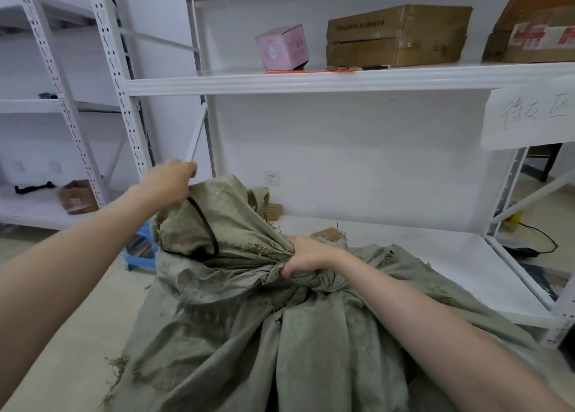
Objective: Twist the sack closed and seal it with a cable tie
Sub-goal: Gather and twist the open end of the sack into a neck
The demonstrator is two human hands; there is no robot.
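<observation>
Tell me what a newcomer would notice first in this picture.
The big grey-green sack fills the lower middle, with the right hand clenched round its twisted neck. The left hand holds up the sack's loose top at centre left, and a black cable tie hangs down from that hand. Behind, a pink box and a cardboard box sit on the white shelf up top.

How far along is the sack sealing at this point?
Done: the sack neck is gathered and twisted. In hand: the right hand grips that twist, while the left hand holds the loose top and a black cable tie. Left: the tie is not yet around the neck.
</observation>
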